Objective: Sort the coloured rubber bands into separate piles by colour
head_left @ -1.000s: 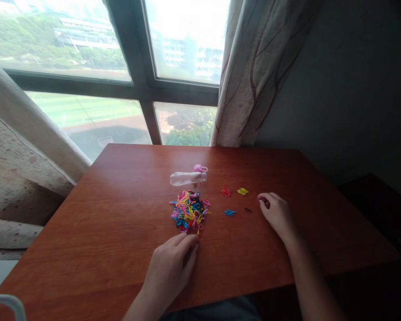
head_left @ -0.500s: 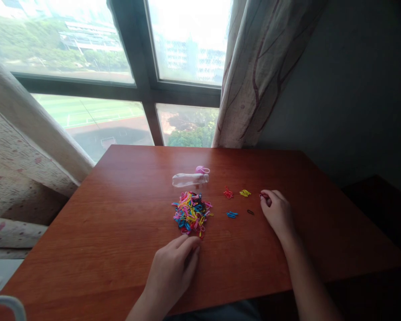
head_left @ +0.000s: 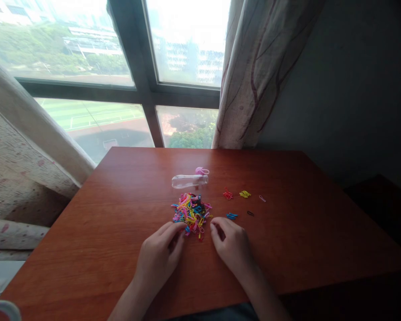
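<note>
A heap of small coloured clips (head_left: 191, 209), looped like paper clips, lies mid-table. My left hand (head_left: 162, 252) is at its near left edge, fingers closed with the tips against the heap; whatever they hold is hidden. By the heap's near right side is my right hand (head_left: 232, 243), thumb and forefinger pinched together, and I cannot make out anything between them. To the right lie small groups of red clips (head_left: 227, 194), yellow clips (head_left: 245, 194) and blue clips (head_left: 231, 216). A single black clip (head_left: 250, 213) and a single pink clip (head_left: 262, 198) lie apart.
Behind the heap, a clear plastic bottle (head_left: 189, 181) lies on its side with a pink looped cap (head_left: 202, 170) by its neck. The brown wooden table (head_left: 96, 236) reaches to the window. A curved white object (head_left: 3, 307) shows at lower left.
My right hand has come back left from the far-right spot to the heap, and a pink clip now lies where it was. My left hand has shifted slightly left and up against the heap.
</note>
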The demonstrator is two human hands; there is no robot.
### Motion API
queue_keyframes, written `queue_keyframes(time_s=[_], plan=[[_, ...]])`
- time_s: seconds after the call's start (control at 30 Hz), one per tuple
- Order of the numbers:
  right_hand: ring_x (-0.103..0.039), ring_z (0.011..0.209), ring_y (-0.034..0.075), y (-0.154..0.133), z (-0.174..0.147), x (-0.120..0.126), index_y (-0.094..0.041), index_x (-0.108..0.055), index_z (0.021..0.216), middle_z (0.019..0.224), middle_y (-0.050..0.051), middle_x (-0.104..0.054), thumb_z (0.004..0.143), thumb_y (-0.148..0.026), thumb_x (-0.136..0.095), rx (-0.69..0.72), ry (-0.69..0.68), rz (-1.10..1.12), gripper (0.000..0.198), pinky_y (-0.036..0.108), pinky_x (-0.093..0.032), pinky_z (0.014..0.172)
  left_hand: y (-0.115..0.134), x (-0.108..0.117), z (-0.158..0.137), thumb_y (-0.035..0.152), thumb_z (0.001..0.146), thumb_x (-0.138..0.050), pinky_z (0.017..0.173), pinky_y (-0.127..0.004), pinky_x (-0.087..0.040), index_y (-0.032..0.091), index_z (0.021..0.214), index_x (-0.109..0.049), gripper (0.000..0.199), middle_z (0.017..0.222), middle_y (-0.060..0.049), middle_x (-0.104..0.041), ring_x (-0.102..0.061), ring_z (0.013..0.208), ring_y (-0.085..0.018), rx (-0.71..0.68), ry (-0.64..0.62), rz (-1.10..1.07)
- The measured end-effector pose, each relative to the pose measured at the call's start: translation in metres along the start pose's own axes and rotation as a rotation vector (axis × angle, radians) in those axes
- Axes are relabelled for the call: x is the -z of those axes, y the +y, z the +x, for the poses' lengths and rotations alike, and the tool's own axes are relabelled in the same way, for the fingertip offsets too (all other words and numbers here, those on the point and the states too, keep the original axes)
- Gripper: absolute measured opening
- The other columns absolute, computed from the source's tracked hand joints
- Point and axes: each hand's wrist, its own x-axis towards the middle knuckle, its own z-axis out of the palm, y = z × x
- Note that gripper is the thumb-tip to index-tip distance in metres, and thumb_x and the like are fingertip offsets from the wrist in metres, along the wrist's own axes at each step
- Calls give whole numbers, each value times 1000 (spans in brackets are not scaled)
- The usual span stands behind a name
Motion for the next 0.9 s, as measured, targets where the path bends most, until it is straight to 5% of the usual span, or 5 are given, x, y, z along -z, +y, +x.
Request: queue_keyframes(time_s=[0.5,0.9], plan=[[-62,71,17,-13,-3,-5,-23,-66,88,79,1,-69,90,-18,-56,42,-79,-13,11,27,-41,67,-2,-4,-3,30,91,-54,65,-25,-49,24,96,-62,11,88,0,-72,-68,76,-17,51,-138,146],[-67,77,17,-12,-4,1,-23,-69,92,85,2,-73,94,-23,-54,100,-114,191,16,26,-48,73,-1,-4,-2,29,91,-53,63,-23,-49,25,96,-64,12,88,0,-73,-69,76,-16,26,-113,138]])
